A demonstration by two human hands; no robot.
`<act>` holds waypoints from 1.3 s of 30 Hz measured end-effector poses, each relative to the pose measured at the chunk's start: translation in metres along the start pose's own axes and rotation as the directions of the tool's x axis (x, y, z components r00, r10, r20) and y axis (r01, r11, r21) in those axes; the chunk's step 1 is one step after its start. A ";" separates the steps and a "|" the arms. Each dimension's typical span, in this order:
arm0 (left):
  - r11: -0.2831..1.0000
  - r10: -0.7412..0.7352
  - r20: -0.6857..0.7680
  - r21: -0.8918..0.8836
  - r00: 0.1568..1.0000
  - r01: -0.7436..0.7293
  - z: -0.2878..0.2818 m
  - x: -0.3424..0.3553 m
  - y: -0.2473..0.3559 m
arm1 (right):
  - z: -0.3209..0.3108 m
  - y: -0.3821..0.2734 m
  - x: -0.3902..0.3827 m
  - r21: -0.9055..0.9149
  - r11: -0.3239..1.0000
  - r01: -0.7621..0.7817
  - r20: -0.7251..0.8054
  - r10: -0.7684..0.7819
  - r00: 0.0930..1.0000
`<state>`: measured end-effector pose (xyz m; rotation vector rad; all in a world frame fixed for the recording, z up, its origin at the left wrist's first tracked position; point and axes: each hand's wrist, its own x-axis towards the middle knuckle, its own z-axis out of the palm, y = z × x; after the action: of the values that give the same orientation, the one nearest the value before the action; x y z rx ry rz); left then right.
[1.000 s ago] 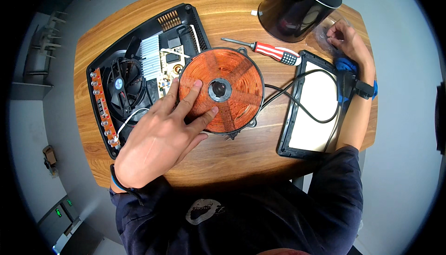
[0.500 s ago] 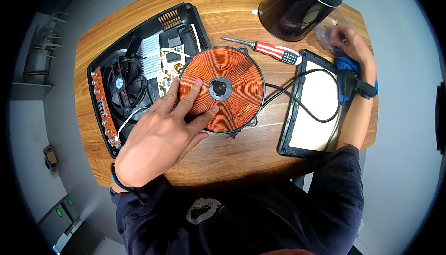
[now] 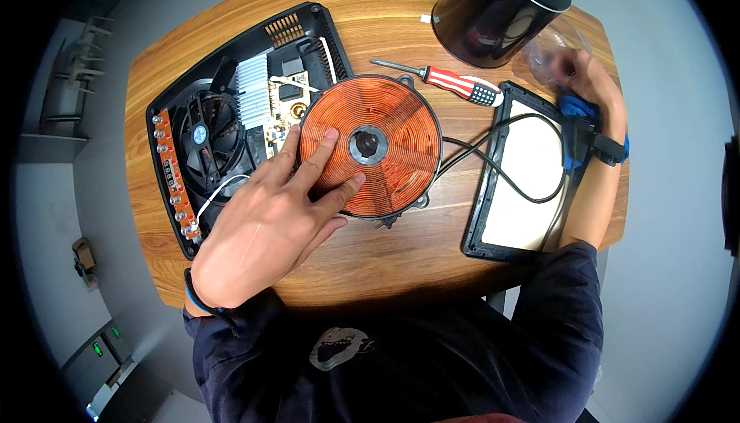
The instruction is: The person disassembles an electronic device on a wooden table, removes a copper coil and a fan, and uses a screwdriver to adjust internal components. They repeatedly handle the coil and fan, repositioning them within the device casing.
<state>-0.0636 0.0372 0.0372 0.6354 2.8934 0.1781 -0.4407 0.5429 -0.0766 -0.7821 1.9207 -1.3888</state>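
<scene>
We log the left hand [image 3: 262, 226] palm down, fingers spread on the copper coil [image 3: 401, 142], which sits mid-table against the right side of the open black housing [image 3: 327, 22]; the right hand [image 3: 595, 88] curls by the clear plastic [image 3: 569, 34] (fingertips blurred, we cannot tell any pinch). Against a second ago, we see the right hand slightly lower, the left's pose unchanged.

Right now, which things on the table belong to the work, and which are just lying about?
Seemingly part of the work:
copper coil, under the left hand
open black housing
clear plastic, by the right hand
framed panel, perhaps the housing's cover
screwdriver, probably, though untouched

Apparently just lying about:
black kettle
small white scrap
</scene>
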 end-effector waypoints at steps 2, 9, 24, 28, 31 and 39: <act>1.000 0.001 -0.002 0.004 1.000 -0.001 0.000 0.000 0.000 | 0.001 -0.002 0.003 -0.093 0.992 -0.090 -0.083 0.082 0.993; 1.000 0.004 -0.005 -0.003 1.000 -0.004 0.001 -0.001 -0.001 | 0.017 -0.014 0.003 -0.710 0.698 -0.095 -0.237 -0.109 0.965; 1.000 0.004 -0.002 0.006 1.000 -0.004 0.000 0.000 0.000 | 0.021 -0.031 0.007 -0.699 0.690 -0.190 -0.245 0.018 0.969; 1.000 0.002 -0.002 0.005 1.000 -0.002 0.000 0.000 0.000 | 0.025 -0.035 0.010 -0.583 0.772 -0.252 -0.289 0.092 0.953; 1.000 0.003 -0.002 0.007 1.000 -0.003 0.000 0.000 0.000 | 0.029 -0.040 0.010 -0.715 0.633 -0.297 -0.311 0.093 0.946; 1.000 0.008 0.014 -0.014 1.000 -0.007 -0.002 0.000 -0.002 | 0.038 -0.041 0.016 -0.740 0.622 -0.256 -0.340 -0.017 0.940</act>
<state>-0.0647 0.0356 0.0391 0.6426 2.8741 0.1932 -0.4170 0.4977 -0.0490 -0.8005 2.8352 -0.5410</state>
